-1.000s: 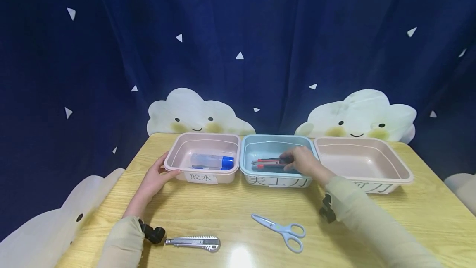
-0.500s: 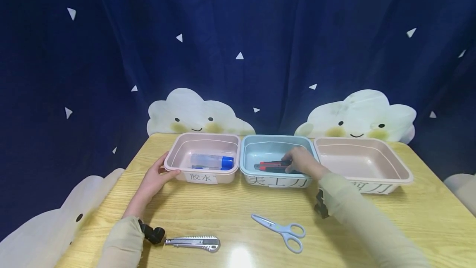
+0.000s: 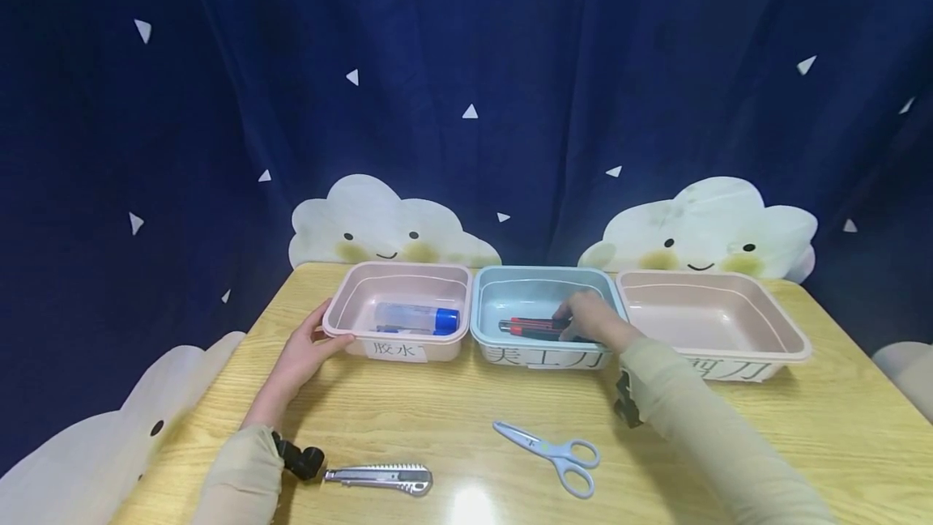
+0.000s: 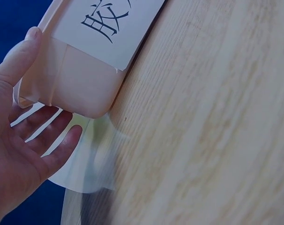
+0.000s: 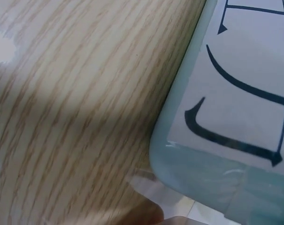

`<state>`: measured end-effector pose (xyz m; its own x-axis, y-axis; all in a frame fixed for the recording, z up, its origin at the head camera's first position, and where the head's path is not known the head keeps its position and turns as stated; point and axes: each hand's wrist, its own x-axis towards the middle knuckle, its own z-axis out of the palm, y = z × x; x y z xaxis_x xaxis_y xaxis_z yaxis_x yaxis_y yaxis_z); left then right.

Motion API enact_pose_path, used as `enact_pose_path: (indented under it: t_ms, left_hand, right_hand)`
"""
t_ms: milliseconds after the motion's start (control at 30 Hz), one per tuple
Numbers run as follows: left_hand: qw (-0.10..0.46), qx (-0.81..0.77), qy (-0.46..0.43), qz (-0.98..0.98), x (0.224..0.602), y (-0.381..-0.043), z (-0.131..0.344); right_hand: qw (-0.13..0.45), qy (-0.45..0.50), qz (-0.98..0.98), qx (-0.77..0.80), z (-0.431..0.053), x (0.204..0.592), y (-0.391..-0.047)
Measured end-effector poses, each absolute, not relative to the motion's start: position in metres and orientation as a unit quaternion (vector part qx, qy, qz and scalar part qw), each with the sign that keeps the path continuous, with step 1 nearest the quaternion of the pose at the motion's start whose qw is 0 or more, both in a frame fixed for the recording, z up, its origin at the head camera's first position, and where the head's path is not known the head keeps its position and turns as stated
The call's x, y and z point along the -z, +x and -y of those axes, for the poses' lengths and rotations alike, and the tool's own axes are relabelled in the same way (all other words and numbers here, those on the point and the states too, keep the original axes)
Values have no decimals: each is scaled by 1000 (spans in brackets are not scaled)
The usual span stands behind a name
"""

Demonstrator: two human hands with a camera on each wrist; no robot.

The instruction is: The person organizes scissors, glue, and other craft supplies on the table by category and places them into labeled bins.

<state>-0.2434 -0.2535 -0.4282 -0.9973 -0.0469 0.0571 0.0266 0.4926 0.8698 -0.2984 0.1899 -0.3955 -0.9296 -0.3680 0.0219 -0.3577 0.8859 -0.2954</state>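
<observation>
My left hand [image 3: 302, 353] holds the front left corner of a pink bin [image 4: 85, 82], its thumb on the front rim and its fingers along the left side. Inside that bin lie glue bottles [image 3: 411, 316] with blue caps. My right hand [image 3: 594, 321] reaches into the middle blue bin [image 3: 539, 274], thumb and fingertips around a red and black box cutter [image 3: 535, 322]. Another red and black box cutter [image 3: 530, 332] lies against it. My palm hides the cutters' right ends. In the right wrist view the blue bin's labelled front [image 5: 198, 164] shows, but not the fingertips.
A second pink bin [image 3: 790, 330] stands at the right, in line with the others. On the wooden table [image 3: 437, 420] nearer me lie a silver box cutter [image 3: 379, 476] and light blue scissors [image 3: 550, 452]. A dark blue curtain [image 3: 466, 39] hangs behind.
My right hand and the red and black box cutters have shifted slightly right and nearer me inside the blue bin. My left hand stays at its corner.
</observation>
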Motion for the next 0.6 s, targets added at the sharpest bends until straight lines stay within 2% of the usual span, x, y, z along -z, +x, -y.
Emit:
enact_pose_path:
  t_ms: [100, 333, 600]
  left_hand:
    - [43, 498, -3, 866, 424, -240, 251]
    - [43, 497, 9, 867, 424, -237, 250]
    - [43, 501, -1, 865, 427, -240, 250]
  right_hand:
    - [6, -198, -969, 147, -190, 394, -298]
    - [-59, -220, -961, 155, -180, 387, -291]
    - [-75, -244, -949, 185, -155, 372, -272]
